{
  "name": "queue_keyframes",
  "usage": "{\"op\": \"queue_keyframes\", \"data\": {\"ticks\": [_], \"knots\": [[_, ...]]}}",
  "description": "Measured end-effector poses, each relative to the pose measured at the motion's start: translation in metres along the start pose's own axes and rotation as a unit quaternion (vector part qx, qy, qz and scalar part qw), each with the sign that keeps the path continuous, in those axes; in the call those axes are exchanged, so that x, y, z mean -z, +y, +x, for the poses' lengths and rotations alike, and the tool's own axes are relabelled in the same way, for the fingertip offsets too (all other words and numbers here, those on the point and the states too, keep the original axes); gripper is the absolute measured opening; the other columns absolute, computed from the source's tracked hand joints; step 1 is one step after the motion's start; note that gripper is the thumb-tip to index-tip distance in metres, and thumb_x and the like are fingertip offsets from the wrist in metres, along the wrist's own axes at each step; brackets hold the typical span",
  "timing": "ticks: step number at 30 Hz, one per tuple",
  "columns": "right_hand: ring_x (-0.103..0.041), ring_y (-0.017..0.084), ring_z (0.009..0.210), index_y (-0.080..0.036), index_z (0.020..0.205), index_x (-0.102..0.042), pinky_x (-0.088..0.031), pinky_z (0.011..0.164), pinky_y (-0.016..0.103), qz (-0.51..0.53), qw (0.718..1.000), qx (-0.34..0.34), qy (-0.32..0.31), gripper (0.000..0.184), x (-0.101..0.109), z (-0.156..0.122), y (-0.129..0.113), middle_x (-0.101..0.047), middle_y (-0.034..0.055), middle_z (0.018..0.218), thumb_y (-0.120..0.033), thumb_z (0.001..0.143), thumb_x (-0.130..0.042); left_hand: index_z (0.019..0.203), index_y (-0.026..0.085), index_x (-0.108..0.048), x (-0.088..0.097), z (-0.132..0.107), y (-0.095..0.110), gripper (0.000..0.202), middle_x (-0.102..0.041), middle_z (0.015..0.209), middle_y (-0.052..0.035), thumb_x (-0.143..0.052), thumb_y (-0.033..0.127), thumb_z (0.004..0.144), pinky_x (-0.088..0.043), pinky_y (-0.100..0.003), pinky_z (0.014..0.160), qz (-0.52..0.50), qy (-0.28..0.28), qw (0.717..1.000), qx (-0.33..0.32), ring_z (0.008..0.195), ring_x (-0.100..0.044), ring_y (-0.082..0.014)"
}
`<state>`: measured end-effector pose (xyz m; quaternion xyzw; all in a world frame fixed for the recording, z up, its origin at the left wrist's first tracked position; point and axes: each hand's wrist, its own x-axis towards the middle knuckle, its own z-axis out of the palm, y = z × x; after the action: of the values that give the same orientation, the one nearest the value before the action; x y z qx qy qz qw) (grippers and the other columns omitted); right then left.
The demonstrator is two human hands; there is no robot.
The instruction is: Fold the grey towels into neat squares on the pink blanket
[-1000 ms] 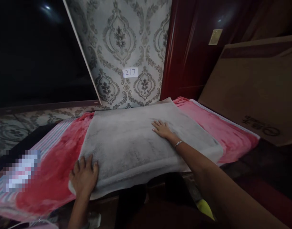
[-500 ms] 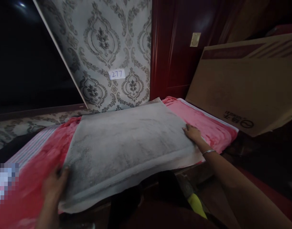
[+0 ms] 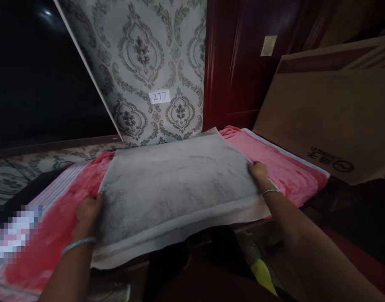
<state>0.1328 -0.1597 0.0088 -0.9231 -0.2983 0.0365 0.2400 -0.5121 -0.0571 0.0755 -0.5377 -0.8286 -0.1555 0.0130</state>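
Note:
A large greyish-white cloth with dark smudges is spread over a red and pink plush blanket. Its front edge hangs down in a folded band. My left hand, with a bracelet at the wrist, is closed on the cloth's left edge, thumb on top and other fingers partly hidden. Across from it, my right hand pinches the right edge, about midway along that side. The blanket shows on both sides of the cloth, and its striped border lies along the left.
A black television screen stands at the left against patterned wallpaper bearing a "277" label. At the right, a big cardboard box leans near a dark red door panel. Something yellow is low down near my legs.
My left hand has moved up along the cloth's left edge and now grips it. My right hand stays at the right edge. The view has shifted slightly left.

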Motion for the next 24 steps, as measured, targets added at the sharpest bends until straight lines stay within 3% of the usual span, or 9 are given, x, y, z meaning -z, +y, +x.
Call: {"op": "queue_keyframes", "data": {"ticks": [3, 7, 12, 15, 20, 24], "knots": [[-0.068, 0.034, 0.114, -0.006, 0.127, -0.071, -0.054, 0.091, 0.042, 0.012, 1.000, -0.020, 0.015, 0.046, -0.003, -0.002, 0.002, -0.070, 0.0263, 0.121, -0.032, 0.099, -0.046, 0.097, 0.011, -0.073, -0.003, 0.006, 0.002, 0.049, -0.073, 0.090, -0.0113, -0.037, 0.044, 0.097, -0.054, -0.035, 0.074, -0.005, -0.071, 0.996, 0.062, 0.092, -0.068, -0.0282], [-0.068, 0.035, 0.114, -0.007, 0.126, -0.072, -0.053, 0.092, 0.044, 0.023, 0.998, -0.041, 0.030, 0.046, -0.006, -0.003, 0.007, -0.070, 0.0276, 0.120, -0.032, 0.099, -0.045, 0.098, 0.019, -0.072, -0.009, 0.019, -0.004, 0.036, -0.073, 0.086, -0.0035, -0.045, 0.041, 0.092, -0.054, -0.032, 0.071, -0.029, -0.054, 0.988, 0.140, 0.090, -0.068, -0.0253], [-0.067, 0.036, 0.114, -0.010, 0.125, -0.073, -0.053, 0.092, 0.045, 0.026, 0.998, -0.040, 0.032, 0.044, -0.008, 0.001, 0.005, -0.070, 0.0275, 0.120, -0.032, 0.098, -0.045, 0.104, 0.014, -0.073, -0.020, 0.022, -0.009, 0.042, -0.076, 0.092, -0.0109, -0.045, 0.043, 0.091, -0.053, -0.033, 0.065, 0.002, -0.036, 0.996, 0.077, 0.091, -0.071, -0.0290], [-0.068, 0.035, 0.113, -0.009, 0.126, -0.072, -0.053, 0.091, 0.042, 0.030, 0.999, -0.030, 0.027, 0.045, -0.007, 0.009, 0.003, -0.070, 0.0268, 0.121, -0.030, 0.098, -0.045, 0.109, 0.015, -0.072, -0.021, 0.018, -0.009, 0.047, -0.077, 0.102, -0.0127, -0.039, 0.044, 0.093, -0.053, -0.033, 0.063, 0.030, -0.051, 0.995, 0.076, 0.095, -0.072, -0.0300], [-0.069, 0.028, 0.110, -0.009, 0.121, -0.074, -0.052, 0.087, 0.031, 0.044, 0.999, 0.001, 0.014, 0.042, -0.005, 0.037, -0.007, -0.073, 0.0225, 0.118, -0.030, 0.098, -0.046, 0.115, 0.005, -0.071, -0.014, 0.020, -0.006, 0.064, -0.074, 0.107, -0.0240, -0.031, 0.051, 0.093, -0.051, -0.034, 0.057, 0.046, -0.056, 0.997, 0.022, 0.096, -0.072, -0.0355], [-0.071, 0.025, 0.103, -0.011, 0.114, -0.077, -0.051, 0.080, 0.026, 0.058, 0.998, 0.016, -0.010, 0.036, -0.010, 0.061, -0.024, -0.075, 0.0185, 0.111, -0.030, 0.096, -0.051, 0.110, 0.005, -0.073, -0.009, 0.030, 0.004, 0.060, -0.074, 0.105, -0.0236, -0.033, 0.046, 0.091, -0.052, -0.034, 0.058, 0.053, -0.066, 0.996, 0.015, 0.097, -0.072, -0.0349]]}}
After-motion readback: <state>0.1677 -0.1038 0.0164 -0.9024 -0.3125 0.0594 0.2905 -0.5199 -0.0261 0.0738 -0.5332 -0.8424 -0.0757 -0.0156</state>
